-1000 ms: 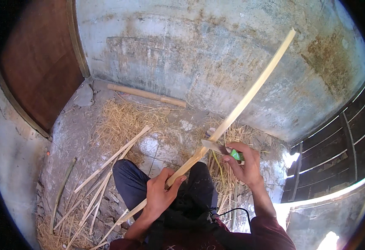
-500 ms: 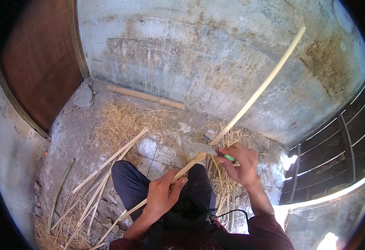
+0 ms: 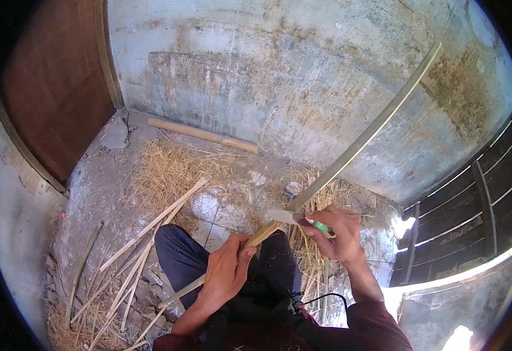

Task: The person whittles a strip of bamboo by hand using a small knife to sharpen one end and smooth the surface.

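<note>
A long bamboo strip [image 3: 368, 138] slants across my lap, its far end high at the right against the wall. Its greenish side faces up along the far stretch, and a pale cut patch shows near the blade. My left hand [image 3: 226, 270] is closed around the strip above my lap. In my right hand [image 3: 341, 235] is a knife [image 3: 281, 216] with a green part near its grip, and the blade lies across the strip just beyond my left hand. My right fingers hide most of the knife's handle.
Several pale bamboo strips [image 3: 145, 251] lie on the floor at the left, beside straw-like shavings [image 3: 171, 169]. A thick bamboo pole [image 3: 203, 136] rests along the wall's foot. More slivers [image 3: 311, 257] lie at my right knee, near a small round container [image 3: 293, 189].
The bamboo strip has rolled over, so its greenish side shows instead of the pale one. Its far end has shifted slightly right. The knife stays at about the same place.
</note>
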Motion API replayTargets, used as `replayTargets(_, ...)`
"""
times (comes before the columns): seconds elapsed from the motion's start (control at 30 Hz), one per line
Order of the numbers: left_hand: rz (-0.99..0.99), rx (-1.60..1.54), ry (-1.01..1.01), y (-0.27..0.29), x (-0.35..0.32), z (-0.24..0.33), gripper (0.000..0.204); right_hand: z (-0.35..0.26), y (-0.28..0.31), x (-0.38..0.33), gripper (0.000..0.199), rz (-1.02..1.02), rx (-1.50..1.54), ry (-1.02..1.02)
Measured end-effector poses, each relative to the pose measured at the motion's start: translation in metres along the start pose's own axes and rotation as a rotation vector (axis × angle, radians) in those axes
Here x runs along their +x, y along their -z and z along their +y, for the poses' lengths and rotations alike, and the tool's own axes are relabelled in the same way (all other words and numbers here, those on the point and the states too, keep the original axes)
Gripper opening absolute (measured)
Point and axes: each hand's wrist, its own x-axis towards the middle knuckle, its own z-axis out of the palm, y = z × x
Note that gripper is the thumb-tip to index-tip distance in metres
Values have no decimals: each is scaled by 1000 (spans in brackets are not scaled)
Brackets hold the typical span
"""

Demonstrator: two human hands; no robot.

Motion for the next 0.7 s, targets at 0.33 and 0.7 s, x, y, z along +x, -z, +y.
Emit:
replayTargets(0.33, 2, 35, 3, 1, 2, 2, 22, 8, 6, -13, 23, 130, 36, -159)
replayTargets(0.7, 25, 37, -57, -3, 5, 1, 27, 5, 3, -11, 13, 118, 480, -582)
